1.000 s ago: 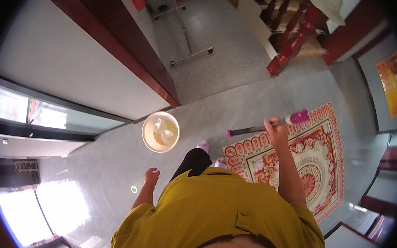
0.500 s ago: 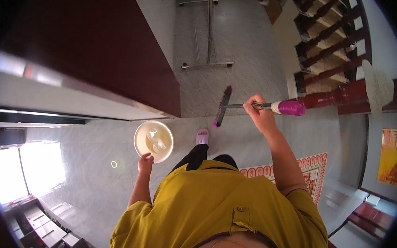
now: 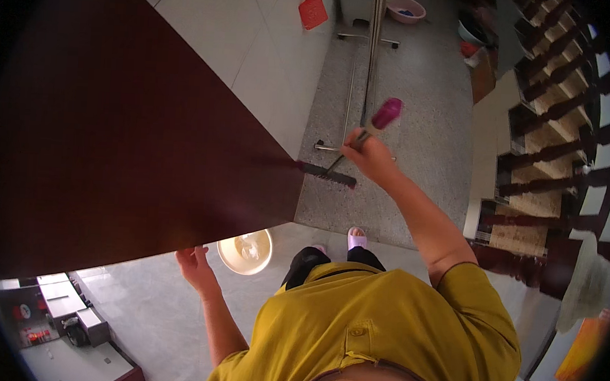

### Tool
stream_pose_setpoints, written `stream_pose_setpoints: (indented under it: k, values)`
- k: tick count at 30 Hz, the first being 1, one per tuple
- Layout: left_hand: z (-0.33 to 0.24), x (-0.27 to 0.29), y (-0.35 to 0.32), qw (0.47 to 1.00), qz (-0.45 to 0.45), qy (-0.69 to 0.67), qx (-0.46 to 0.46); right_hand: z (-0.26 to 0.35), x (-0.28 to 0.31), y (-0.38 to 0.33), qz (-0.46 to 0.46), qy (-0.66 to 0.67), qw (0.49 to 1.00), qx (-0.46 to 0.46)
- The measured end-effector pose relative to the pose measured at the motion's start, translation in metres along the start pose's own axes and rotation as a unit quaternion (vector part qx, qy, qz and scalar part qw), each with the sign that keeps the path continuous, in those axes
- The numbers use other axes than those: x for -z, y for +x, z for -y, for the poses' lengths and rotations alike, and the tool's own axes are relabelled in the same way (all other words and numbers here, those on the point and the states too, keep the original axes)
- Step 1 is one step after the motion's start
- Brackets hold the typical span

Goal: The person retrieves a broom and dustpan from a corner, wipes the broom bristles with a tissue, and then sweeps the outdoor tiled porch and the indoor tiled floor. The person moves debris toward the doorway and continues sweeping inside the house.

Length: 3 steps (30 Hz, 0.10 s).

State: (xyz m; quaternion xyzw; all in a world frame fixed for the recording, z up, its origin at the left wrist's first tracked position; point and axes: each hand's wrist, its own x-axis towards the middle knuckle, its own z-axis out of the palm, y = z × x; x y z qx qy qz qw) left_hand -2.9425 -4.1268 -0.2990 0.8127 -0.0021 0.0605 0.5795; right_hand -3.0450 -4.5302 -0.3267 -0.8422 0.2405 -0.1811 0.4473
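My right hand [image 3: 371,153] is wrapped round the pole of a broom, near its purple grip [image 3: 386,113]. The broom's dark, purple-edged bristle head [image 3: 334,176] is down near the grey floor, by the corner of the tall dark red panel [image 3: 147,146]. My left hand [image 3: 194,266] is at the panel's lower edge, fingers loosely bent and a little apart, with nothing seen in them. Beside it is a cream round bucket [image 3: 266,252], partly hidden by the panel, with something pale and crumpled inside. Whether that hand touches the panel I cannot tell.
A metal rack on wheels [image 3: 373,62] stands ahead. Behind it are a pale tub [image 3: 353,10] and a pink basin [image 3: 417,11]. A red fly swatter [image 3: 312,13] is against the wall. Stairs with a dark wooden railing [image 3: 565,157] rise on the right.
My view has moved forward and the dark panel now covers more of the left. The broom's grip has swung from pointing right to pointing up and ahead. My left hand has moved left of the bucket.
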Motion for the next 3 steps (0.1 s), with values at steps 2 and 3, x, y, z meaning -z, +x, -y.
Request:
stream_pose_setpoints:
  k: [2,3]
  values:
    - [-0.010,-0.006,-0.007,0.999,-0.014,0.031,-0.024,-0.011,-0.007,0.039,0.016,-0.045,0.999,0.011]
    - [-0.010,-0.007,-0.009,0.999,-0.022,0.045,-0.020,-0.003,-0.010,0.058,0.040,-0.076,0.996,0.000]
